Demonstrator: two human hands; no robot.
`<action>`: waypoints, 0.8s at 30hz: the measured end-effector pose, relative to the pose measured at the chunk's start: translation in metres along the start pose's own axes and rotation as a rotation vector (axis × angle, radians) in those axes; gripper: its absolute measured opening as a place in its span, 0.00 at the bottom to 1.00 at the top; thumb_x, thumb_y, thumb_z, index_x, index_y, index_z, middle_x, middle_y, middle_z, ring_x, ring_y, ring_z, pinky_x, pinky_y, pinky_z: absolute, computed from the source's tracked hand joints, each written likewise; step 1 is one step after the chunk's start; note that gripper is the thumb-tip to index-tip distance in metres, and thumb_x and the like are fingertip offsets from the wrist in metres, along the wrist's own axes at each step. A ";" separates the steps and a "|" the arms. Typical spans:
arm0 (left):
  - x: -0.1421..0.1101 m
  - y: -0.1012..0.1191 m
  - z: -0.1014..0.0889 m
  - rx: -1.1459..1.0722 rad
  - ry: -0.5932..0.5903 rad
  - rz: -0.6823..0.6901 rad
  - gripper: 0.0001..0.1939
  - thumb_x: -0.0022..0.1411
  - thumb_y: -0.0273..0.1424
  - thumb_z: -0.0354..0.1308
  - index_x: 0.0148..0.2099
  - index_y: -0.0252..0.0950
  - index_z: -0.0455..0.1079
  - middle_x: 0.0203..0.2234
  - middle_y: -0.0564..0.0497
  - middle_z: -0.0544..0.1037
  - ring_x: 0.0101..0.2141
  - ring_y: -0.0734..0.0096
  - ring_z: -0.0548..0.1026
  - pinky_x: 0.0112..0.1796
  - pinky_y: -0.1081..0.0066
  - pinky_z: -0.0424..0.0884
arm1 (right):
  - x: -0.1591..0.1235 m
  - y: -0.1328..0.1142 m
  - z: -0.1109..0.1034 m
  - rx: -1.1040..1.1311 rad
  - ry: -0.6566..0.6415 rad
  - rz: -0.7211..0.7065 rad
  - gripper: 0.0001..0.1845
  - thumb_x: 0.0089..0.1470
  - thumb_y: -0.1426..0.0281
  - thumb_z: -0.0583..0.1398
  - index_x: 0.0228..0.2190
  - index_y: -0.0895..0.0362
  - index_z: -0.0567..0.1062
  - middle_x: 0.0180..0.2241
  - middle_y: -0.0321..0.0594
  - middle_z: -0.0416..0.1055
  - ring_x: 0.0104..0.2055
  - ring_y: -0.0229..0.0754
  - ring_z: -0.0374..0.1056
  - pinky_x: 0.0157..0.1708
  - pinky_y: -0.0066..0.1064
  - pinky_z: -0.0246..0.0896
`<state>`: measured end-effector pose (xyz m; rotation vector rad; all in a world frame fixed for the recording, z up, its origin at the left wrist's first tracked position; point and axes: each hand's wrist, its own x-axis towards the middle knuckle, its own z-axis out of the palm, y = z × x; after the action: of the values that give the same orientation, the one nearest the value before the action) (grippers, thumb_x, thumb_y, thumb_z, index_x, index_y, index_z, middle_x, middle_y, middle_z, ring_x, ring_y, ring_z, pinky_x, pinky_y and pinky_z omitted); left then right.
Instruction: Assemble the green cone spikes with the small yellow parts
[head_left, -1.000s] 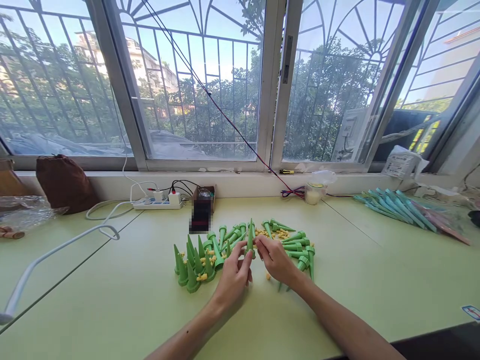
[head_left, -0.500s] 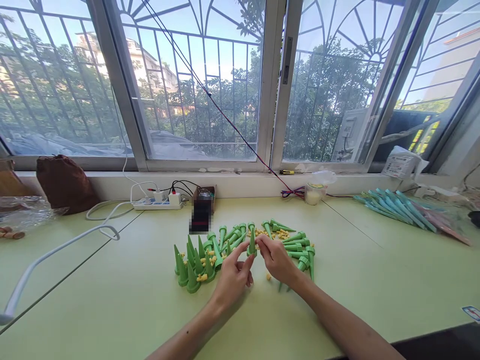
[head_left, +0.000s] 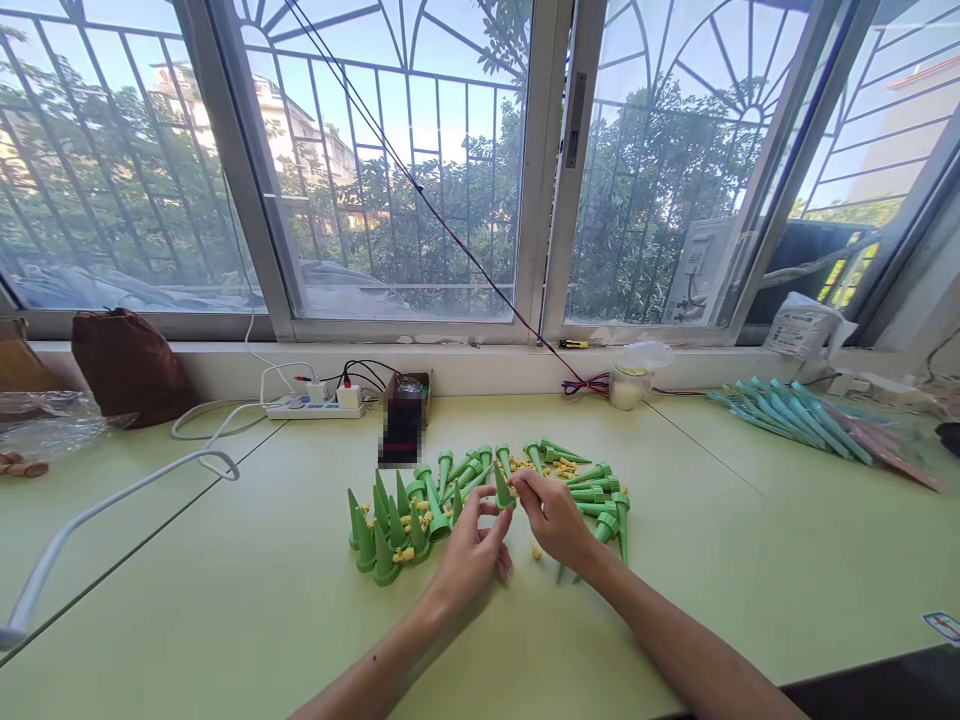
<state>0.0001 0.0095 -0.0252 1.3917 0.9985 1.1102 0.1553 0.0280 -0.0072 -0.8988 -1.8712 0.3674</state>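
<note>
A green plastic watering spike (head_left: pixel 503 492) stands point up in the fingers of my left hand (head_left: pixel 472 545), gripped near its wide base. My right hand (head_left: pixel 551 515) is closed in a pinch beside that spike; what lies between its fingertips is too small to make out. To the left, several green spikes (head_left: pixel 385 560) stand upright with small yellow valves (head_left: pixel 405 555) among them. More spikes (head_left: pixel 592 493) lie on their sides to the right. Behind my hands is a scatter of yellow valves (head_left: pixel 551 466), and a single yellow piece (head_left: pixel 536 551) lies under my right wrist.
A white power strip (head_left: pixel 319 407) and a small box (head_left: pixel 415 385) sit at the back of the pale green table (head_left: pixel 247 600). A brown bag (head_left: pixel 131 368) is at far left. A jar (head_left: pixel 628 388) and blue-green packets (head_left: pixel 799 415) are at the back right.
The held spike has tipped slightly left and dropped a little. My left fingers have shifted on it, while my right hand stays pinched close beside it.
</note>
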 end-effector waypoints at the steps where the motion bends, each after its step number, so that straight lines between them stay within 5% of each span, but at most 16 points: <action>1: 0.000 0.000 0.000 -0.019 -0.004 -0.013 0.27 0.59 0.53 0.58 0.50 0.41 0.55 0.35 0.56 0.67 0.17 0.79 0.72 0.15 0.74 0.69 | 0.000 0.000 0.000 0.001 0.004 0.000 0.15 0.69 0.66 0.48 0.33 0.56 0.70 0.24 0.33 0.64 0.24 0.36 0.57 0.28 0.27 0.52; 10: 0.001 0.006 0.002 -0.083 -0.040 -0.095 0.28 0.53 0.55 0.61 0.41 0.41 0.55 0.23 0.60 0.70 0.14 0.77 0.70 0.14 0.76 0.66 | 0.000 -0.001 0.000 0.015 0.008 -0.014 0.14 0.69 0.67 0.49 0.33 0.56 0.70 0.25 0.34 0.65 0.25 0.36 0.59 0.29 0.26 0.54; 24: -0.006 0.019 0.002 -0.216 -0.040 -0.176 0.19 0.62 0.49 0.55 0.38 0.39 0.59 0.28 0.55 0.74 0.17 0.78 0.70 0.17 0.76 0.65 | 0.001 -0.001 0.000 0.005 -0.012 -0.037 0.15 0.69 0.68 0.49 0.33 0.56 0.71 0.28 0.36 0.69 0.27 0.37 0.61 0.31 0.27 0.55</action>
<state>0.0004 0.0011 -0.0068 1.1270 0.9242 1.0226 0.1548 0.0280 -0.0063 -0.8597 -1.8945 0.3557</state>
